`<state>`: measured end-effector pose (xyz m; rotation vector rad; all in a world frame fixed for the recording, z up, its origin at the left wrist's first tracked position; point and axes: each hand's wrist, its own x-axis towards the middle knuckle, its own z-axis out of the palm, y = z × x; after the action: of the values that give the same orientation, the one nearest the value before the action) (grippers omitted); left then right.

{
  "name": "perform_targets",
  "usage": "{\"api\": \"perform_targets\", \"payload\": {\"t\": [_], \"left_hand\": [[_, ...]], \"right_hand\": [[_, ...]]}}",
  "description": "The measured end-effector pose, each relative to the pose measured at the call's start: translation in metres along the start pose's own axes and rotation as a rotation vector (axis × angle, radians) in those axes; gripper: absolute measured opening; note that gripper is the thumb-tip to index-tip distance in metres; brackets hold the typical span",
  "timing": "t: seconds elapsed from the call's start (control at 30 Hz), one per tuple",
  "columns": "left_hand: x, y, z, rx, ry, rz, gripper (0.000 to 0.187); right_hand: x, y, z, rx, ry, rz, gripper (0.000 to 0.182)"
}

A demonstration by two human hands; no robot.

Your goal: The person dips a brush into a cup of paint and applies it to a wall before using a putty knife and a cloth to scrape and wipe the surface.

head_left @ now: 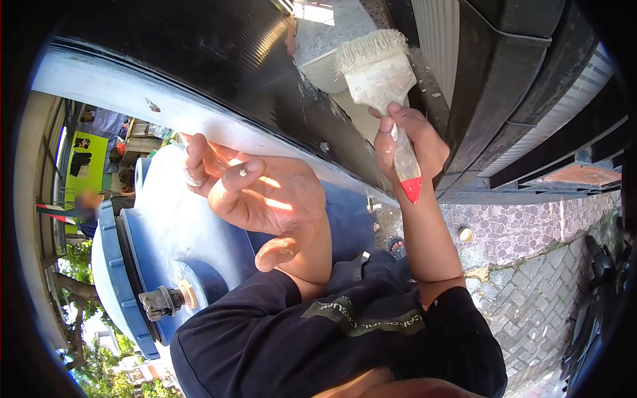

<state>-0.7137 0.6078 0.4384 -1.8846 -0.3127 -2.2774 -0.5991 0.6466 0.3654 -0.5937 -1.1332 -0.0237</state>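
A wide paintbrush [381, 76] with pale, paint-caked bristles and a red-tipped handle is gripped in my right hand [415, 142], bristles pointing up and away from me. My left hand [255, 192] is raised palm up with its fingers apart and curled, holding nothing; a pale fleck sits on one fingertip. Just beyond the left hand runs a white ledge [152, 103] with a dark chipped spot. Past the ledge lies a glossy black panel [219, 60], its edge passing left of the brush.
A large blue tank [169, 199] with a dark valve [161, 303] stands at the left. Dark metal beams [491, 79] rise at the right. Below are patterned tiles [517, 229], grey paving [531, 298] and a small round cup [466, 235]. A person [88, 205] is far left.
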Motion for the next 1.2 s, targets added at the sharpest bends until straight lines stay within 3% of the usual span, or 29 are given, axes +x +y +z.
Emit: {"api": "perform_targets", "payload": {"t": [0.07,0.13,0.3,0.37,0.43,0.77,0.83,0.93,1.03,1.17,1.2], "left_hand": [[0.002,-0.001,0.001,0.095,0.012,-0.012,0.064],[0.005,-0.009,-0.005,-0.17,-0.105,0.035,0.064],[0.002,-0.003,-0.002,-0.033,-0.046,0.011,0.067],[0.001,-0.001,-0.001,0.076,-0.016,-0.014,0.068],[0.003,-0.008,-0.004,-0.155,-0.004,0.034,0.07],[0.008,-0.013,-0.01,-0.264,-0.115,0.057,0.072],[0.012,-0.015,-0.006,-0.397,-0.271,0.103,0.071],[0.01,-0.012,-0.006,-0.626,-0.265,0.021,0.07],[0.008,-0.006,-0.002,-0.36,-0.186,-0.006,0.069],[0.005,-0.007,-0.005,-0.533,-0.14,0.033,0.07],[0.003,-0.002,-0.006,-0.269,-0.087,0.012,0.07]], "right_hand": [[-0.018,0.008,-0.005,-0.038,-0.035,0.034,0.01],[-0.036,0.011,-0.014,-0.082,-0.1,0.106,0.009],[-0.04,-0.005,-0.012,-0.01,-0.025,0.063,0.013],[-0.022,-0.015,-0.006,-0.045,-0.129,-0.043,0.019],[-0.016,-0.012,0.004,0.006,-0.128,-0.082,0.022],[-0.039,0.014,-0.001,0.064,-0.202,-0.08,0.025],[-0.031,0.011,0.001,0.089,-0.154,-0.168,0.028],[-0.01,0.013,0.01,0.124,-0.2,-0.194,0.032],[-0.017,0.021,0.011,0.156,-0.27,-0.153,0.032],[-0.045,0.029,0.0,0.129,-0.271,-0.135,0.03],[-0.044,0.025,-0.003,0.115,-0.293,-0.12,0.03]]}}
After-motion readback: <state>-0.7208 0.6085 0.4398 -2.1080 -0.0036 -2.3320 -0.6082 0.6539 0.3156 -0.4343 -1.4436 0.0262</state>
